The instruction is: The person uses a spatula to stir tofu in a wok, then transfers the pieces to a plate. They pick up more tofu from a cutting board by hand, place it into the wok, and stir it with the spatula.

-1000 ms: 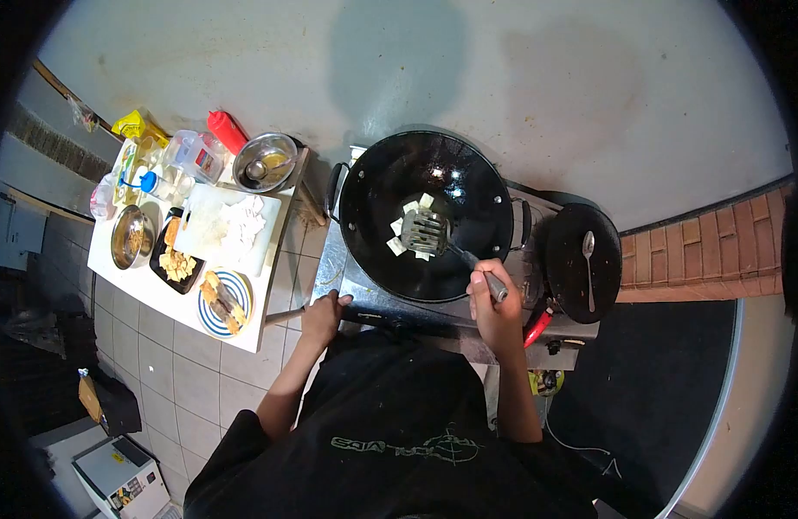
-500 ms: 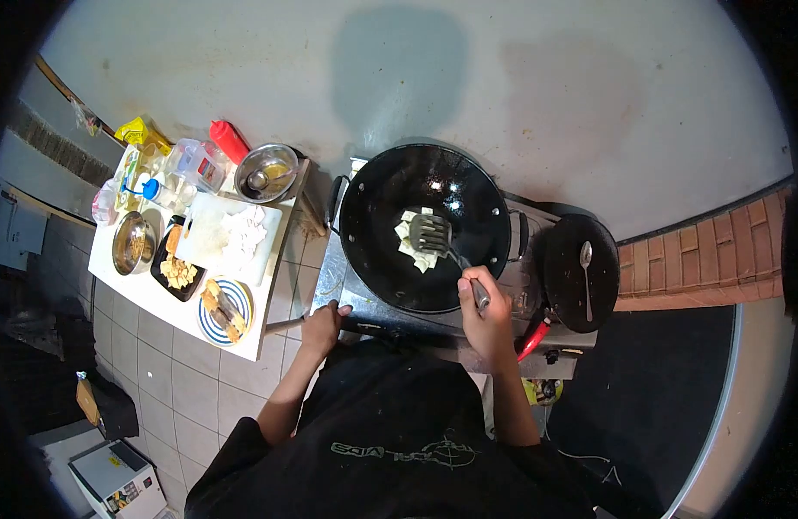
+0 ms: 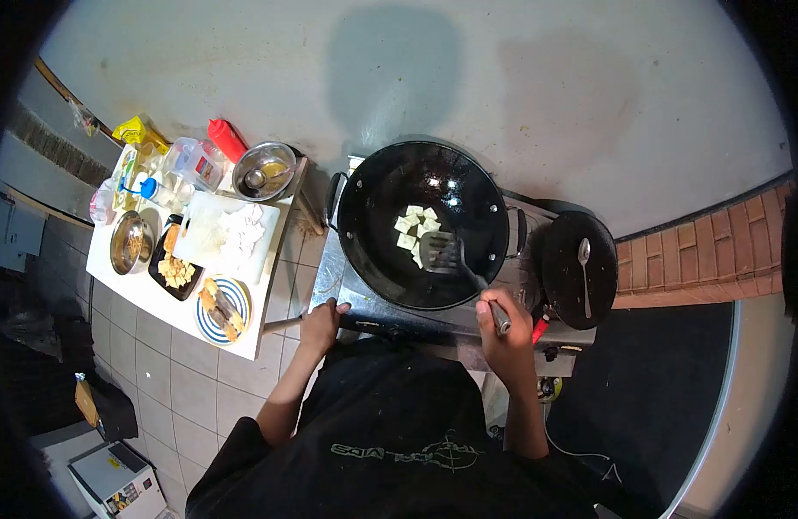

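Observation:
My right hand (image 3: pixel 507 329) is closed round the handle of a slotted metal spatula (image 3: pixel 441 253). The spatula's head lies in a large black wok (image 3: pixel 377 272), against the lower right side of a cluster of pale cubes (image 3: pixel 408 224). The wok sits on a metal stove (image 3: pixel 331 281). My left hand (image 3: pixel 321 325) is closed at the stove's front left corner, round a handle or bar (image 3: pixel 282 325); which of the two cannot be made out.
Right of the wok, a spoon (image 3: pixel 585 277) lies on a black pan (image 3: pixel 559 259). The white table (image 3: pixel 170 316) at left bears a cutting board (image 3: pixel 197 233), metal bowls, a striped plate (image 3: pixel 244 297), a black tray (image 3: pixel 162 281) and a red bottle (image 3: pixel 227 140).
My right hand and the spatula have moved right and slightly down. The spatula's head has slid off the cubes, which now show more fully and more spread out. My left hand has stayed in place.

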`<state>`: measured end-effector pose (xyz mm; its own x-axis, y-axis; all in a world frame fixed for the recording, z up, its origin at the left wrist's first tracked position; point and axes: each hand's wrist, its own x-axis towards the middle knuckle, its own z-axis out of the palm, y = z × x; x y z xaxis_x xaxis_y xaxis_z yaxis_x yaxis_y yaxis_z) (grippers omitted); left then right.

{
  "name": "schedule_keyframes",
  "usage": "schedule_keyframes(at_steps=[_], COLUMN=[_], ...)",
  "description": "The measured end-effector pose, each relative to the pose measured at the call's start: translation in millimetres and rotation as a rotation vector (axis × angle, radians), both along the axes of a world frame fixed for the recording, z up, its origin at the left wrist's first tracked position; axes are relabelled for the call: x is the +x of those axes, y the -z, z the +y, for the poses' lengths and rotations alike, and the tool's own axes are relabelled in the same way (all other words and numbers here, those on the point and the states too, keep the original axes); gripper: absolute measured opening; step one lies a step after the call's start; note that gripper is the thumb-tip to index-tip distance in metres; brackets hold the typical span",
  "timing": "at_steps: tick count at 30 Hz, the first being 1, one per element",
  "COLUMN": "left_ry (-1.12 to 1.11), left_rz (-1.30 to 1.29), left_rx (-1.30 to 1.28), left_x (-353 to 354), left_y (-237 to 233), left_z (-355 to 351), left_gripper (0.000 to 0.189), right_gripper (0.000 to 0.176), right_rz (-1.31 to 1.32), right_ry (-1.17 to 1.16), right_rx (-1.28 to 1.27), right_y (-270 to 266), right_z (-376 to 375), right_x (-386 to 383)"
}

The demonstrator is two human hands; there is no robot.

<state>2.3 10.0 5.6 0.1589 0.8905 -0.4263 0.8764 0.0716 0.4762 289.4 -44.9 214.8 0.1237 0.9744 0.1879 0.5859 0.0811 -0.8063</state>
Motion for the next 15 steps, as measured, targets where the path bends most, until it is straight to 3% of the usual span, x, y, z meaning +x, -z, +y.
schedule_keyframes(at_steps=[9,15], left_ry=[0.031,0.01], left_rz=[0.042,0.031], left_rx=[0.037,-0.004], left_x=[-1,-1], left_y=[4,5], left_z=[2,1], left_gripper=[0.048,0.058], right_gripper=[0.006,0.006], right_rz=[-0.051,-0.056], right_ry=[0.087,0.067], right_rx=[0.103,0.086], right_y=[20,24], right_z=[14,18], right_x=[-1,-5])
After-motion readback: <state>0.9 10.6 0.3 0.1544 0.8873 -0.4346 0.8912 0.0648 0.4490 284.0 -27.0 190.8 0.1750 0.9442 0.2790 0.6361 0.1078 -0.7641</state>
